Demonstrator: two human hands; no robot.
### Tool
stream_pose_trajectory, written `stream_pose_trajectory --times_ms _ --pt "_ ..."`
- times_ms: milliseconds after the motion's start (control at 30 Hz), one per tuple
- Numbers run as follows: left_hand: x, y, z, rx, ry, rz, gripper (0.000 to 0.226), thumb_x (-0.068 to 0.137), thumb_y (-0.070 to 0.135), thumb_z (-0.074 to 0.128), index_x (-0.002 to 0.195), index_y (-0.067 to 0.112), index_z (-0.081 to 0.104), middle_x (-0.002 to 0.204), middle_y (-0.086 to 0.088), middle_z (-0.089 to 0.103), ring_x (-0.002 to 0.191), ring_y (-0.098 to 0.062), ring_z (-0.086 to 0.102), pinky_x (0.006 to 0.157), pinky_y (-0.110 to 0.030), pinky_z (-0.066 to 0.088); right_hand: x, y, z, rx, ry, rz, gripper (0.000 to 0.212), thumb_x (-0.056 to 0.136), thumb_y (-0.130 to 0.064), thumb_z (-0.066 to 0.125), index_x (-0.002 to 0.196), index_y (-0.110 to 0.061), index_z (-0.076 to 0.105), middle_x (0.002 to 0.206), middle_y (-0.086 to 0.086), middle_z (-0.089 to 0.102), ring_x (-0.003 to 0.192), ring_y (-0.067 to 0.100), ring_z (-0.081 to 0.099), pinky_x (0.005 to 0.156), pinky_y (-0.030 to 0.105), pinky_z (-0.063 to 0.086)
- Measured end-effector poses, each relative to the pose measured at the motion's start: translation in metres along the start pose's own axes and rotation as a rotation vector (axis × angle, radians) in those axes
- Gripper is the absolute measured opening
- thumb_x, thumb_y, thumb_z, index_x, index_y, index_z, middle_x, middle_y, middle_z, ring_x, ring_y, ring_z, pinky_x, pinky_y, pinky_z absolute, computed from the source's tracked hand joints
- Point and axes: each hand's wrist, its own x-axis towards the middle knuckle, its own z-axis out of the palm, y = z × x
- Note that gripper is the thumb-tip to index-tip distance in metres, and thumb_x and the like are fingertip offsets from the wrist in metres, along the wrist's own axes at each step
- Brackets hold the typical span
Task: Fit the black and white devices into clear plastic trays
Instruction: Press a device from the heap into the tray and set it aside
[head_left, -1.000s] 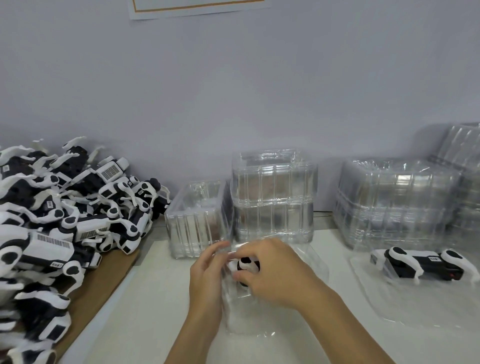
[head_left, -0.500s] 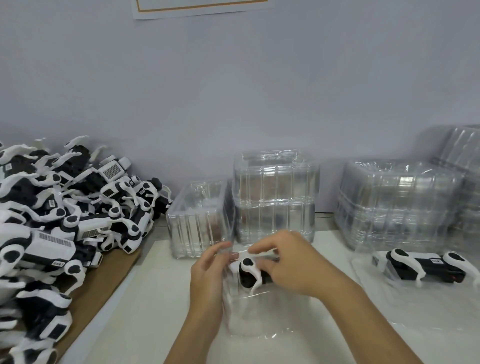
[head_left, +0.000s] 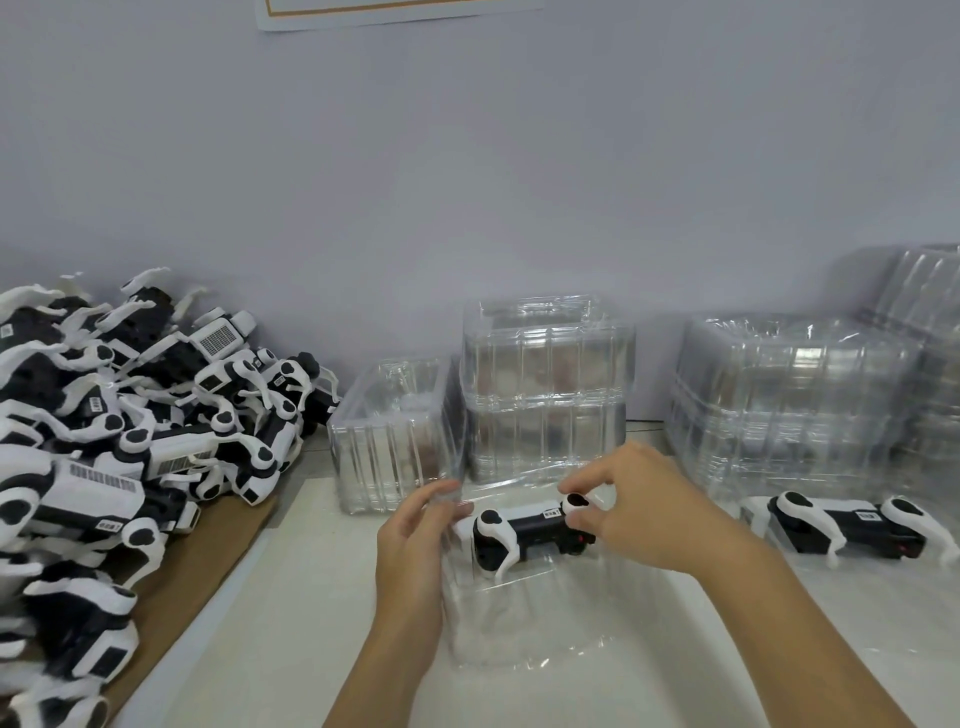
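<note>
Pale wall and a white bench (head_left: 322, 597) frame the job, which looks barely begun: one black and white device (head_left: 852, 525) already lies in a clear tray (head_left: 753, 512) at the right, while a large heap of devices (head_left: 130, 441) waits on brown cardboard (head_left: 208, 561) at the left. At the centre, the right hand (head_left: 639, 509) has its grip pinched on one end of a second device (head_left: 524, 530), lowering it into a clear plastic tray (head_left: 519, 623) whose left edge the left hand (head_left: 415, 540) grips; I judge it not yet seated. Behind stand stacks of clear trays (head_left: 545, 384), all without devices as far as I can tell.
</note>
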Motion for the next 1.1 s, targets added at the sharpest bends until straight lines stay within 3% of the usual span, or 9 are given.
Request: stream_pose_trajectory --times_ms 67,167,367,500,633,833,967,1100 --pt "-0.001 0.000 0.000 -0.004 0.012 0.002 0.018 0.074 0.014 0.075 0.091 0.021 0.078 0.097 0.002 0.076 0.105 -0.024 0.067 0.100 -0.043 0.046 0.001 -0.001 -0.001 0.007 0.012 -0.022 0.015 0.087 -0.027 0.075 0.100 -0.034 0.075 0.111 -0.020 0.062 0.109 -0.002 0.049 0.072 0.006 0.033" --pt "-0.002 0.002 0.000 0.005 0.030 -0.004 0.018 0.080 0.008 0.072 0.091 0.021 0.079 0.096 0.001 0.076 0.098 -0.019 0.069 0.098 -0.040 0.048 0.001 0.000 -0.004 0.025 0.008 -0.037 0.011 0.084 -0.024 0.078 0.091 -0.032 0.078 0.100 -0.023 0.065 0.096 -0.009 0.047 0.069 0.005 0.030" --pt "-0.003 0.003 0.000 0.001 0.024 0.005 0.016 0.084 0.007 0.069 0.094 0.017 0.077 0.090 -0.002 0.076 0.096 -0.021 0.070 0.093 -0.037 0.047 0.000 -0.001 -0.005 0.028 -0.004 -0.063 0.017 0.088 -0.028 0.074 0.102 -0.037 0.072 0.099 -0.025 0.061 0.095 -0.014 0.041 0.072 0.004 0.029" --pt "-0.004 0.004 0.000 -0.008 0.016 0.031 0.019 0.088 0.007 0.066 0.093 0.022 0.078 0.093 -0.006 0.076 0.096 -0.021 0.071 0.089 -0.034 0.048 -0.001 -0.010 -0.011 0.026 0.047 -0.091 0.012 0.091 -0.027 0.070 0.097 -0.037 0.072 0.087 -0.019 0.065 0.081 -0.009 0.051 0.062 0.009 0.037" --pt "-0.005 0.005 -0.002 -0.017 0.017 0.054 0.020 0.091 0.006 0.063 0.096 0.020 0.077 0.097 -0.012 0.076 0.101 -0.026 0.070 0.095 -0.041 0.050 -0.003 -0.022 -0.012 -0.011 -0.058 -0.049 0.014 0.094 -0.025 0.063 0.090 -0.030 0.075 0.078 -0.015 0.069 0.069 -0.003 0.065 0.055 0.011 0.045" --pt "-0.006 0.005 -0.001 0.012 0.046 0.116 0.025 0.092 0.007 0.059 0.091 0.025 0.076 0.090 -0.013 0.075 0.097 -0.028 0.069 0.094 -0.039 0.047 -0.008 -0.035 -0.001 -0.059 -0.200 -0.011 0.031 0.088 -0.010 0.051 0.092 -0.027 0.077 0.085 -0.011 0.069 0.085 0.012 0.070 0.078 0.030 0.060" --pt "-0.004 0.003 -0.002 0.020 0.044 0.107 0.026 0.092 0.007 0.059 0.089 0.026 0.076 0.089 -0.013 0.074 0.095 -0.027 0.067 0.090 -0.037 0.045 -0.008 -0.035 -0.004 0.000 -0.271 0.004 0.035 0.081 -0.008 0.055 0.096 -0.032 0.076 0.083 -0.019 0.065 0.099 0.006 0.065 0.083 0.023 0.055" --pt "-0.003 0.002 -0.001 0.003 0.043 0.092 0.026 0.092 0.005 0.058 0.088 0.024 0.075 0.090 -0.015 0.074 0.095 -0.029 0.067 0.092 -0.042 0.045 -0.008 -0.032 -0.006 0.056 -0.314 0.000 0.034 0.085 -0.010 0.057 0.103 -0.032 0.075 0.076 -0.017 0.073 0.094 -0.004 0.064 0.078 0.014 0.050"
